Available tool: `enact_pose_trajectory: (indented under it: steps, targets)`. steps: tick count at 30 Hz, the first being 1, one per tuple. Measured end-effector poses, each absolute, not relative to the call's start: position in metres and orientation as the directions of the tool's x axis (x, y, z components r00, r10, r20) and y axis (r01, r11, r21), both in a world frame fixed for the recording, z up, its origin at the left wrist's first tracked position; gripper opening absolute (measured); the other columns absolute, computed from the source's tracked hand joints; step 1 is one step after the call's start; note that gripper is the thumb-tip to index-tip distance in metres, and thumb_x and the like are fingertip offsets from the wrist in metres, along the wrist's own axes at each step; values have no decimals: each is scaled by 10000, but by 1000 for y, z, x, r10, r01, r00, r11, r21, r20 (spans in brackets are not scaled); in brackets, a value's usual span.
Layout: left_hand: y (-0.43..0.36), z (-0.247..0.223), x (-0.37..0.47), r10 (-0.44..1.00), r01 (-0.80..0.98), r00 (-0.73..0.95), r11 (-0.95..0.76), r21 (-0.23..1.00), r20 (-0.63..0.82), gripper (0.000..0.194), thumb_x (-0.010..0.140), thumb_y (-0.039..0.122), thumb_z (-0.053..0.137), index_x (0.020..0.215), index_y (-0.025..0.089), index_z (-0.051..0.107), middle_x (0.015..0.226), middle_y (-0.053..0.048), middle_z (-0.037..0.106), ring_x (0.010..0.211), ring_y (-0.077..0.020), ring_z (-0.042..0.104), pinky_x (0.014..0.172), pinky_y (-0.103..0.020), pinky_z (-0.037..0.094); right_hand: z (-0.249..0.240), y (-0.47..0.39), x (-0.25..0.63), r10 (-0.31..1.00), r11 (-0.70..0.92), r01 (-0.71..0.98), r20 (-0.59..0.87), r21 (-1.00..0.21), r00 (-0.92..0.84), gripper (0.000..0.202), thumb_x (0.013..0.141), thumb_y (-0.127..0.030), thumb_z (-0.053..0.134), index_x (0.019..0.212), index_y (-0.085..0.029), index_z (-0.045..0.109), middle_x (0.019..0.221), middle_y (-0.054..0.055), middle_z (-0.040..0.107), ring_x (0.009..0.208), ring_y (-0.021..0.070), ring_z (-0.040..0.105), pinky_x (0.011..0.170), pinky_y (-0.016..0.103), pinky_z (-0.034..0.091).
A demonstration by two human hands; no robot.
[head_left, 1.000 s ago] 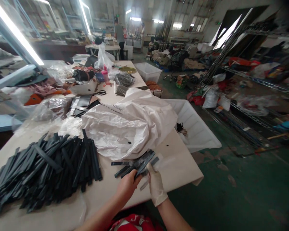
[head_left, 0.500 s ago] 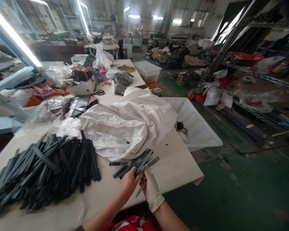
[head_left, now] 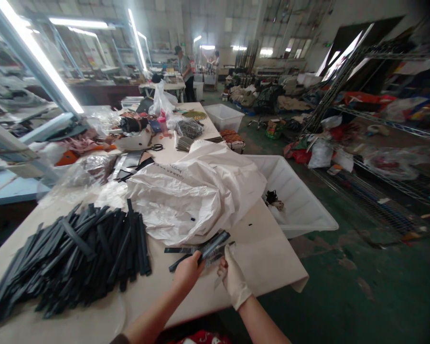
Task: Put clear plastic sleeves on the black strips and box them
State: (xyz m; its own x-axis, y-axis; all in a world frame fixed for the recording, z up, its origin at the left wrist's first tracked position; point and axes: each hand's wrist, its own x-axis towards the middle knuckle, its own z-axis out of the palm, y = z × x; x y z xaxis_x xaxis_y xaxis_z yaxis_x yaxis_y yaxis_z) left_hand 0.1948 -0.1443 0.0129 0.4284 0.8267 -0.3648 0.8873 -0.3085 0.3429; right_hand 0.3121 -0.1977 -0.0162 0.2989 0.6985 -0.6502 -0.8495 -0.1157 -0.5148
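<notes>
My bare left hand [head_left: 188,274] is closed around the lower end of a dark strip [head_left: 214,244], which slants up to the right over the table. My right hand [head_left: 234,278], in a pale glove with some fingertips bare, is closed just right of it. A thin, pale, pointed piece [head_left: 218,281] shows below its fingers, too blurred to name. Under and beside the held strip lie a few loose dark strips [head_left: 178,262]. A large heap of similar black strips [head_left: 82,253] covers the table's left side.
A crumpled white sack [head_left: 197,191] lies beyond my hands. A white plastic tub [head_left: 304,205] stands against the table's right edge. Scissors [head_left: 155,147], plastic bags and scraps lie farther back on the table [head_left: 272,260]. A person [head_left: 185,69] stands in the distance; wire shelving [head_left: 390,119] is at right.
My right hand has moved slightly right, away from my left hand, and the gap between them has widened. My left hand still grips the dark strip. The camera view has tilted up a little.
</notes>
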Motion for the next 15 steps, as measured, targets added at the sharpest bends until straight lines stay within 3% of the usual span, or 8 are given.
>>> enact_pose_trajectory:
  steps: [2,4,7,10,15]
  targets:
    - [-129,7,193,836,904,403,-300,305,-373,212,864,351,405,903,205,554,813,-69,679,735,-192,636,615,-237,383,-22,-197,323,656,-109,-887,-703,-449,275,312,618,-437,703,549,-182,537,393,-79,439,311,43,328,318,180,259]
    - [-116,2,189,853,914,376,-275,299,-363,264,886,339,355,919,175,560,854,-105,670,789,-209,630,662,-262,399,-23,-196,334,648,-98,-911,-721,-401,247,213,600,-348,728,652,-172,620,459,-59,529,360,53,428,371,180,355]
    - [-109,4,183,877,917,350,-249,312,-328,268,891,267,328,938,149,564,971,-143,631,910,-230,595,753,-297,393,-15,-200,344,728,-95,-910,-652,-404,213,260,602,-285,726,829,-166,681,659,-3,664,561,93,588,566,217,482]
    - [-117,14,180,895,903,346,-237,359,-282,229,865,208,361,937,158,573,1090,-134,578,995,-227,548,816,-301,370,-4,-204,344,798,-102,-895,-573,-435,187,311,609,-336,721,865,-163,692,780,29,697,697,113,625,678,224,485]
    - [-156,31,192,875,801,412,-215,558,-254,321,871,355,354,817,156,600,814,-54,628,772,-173,574,664,-239,391,10,-204,340,833,-109,-829,-506,-548,225,320,578,-415,729,784,-173,698,771,47,700,705,157,627,651,275,490]
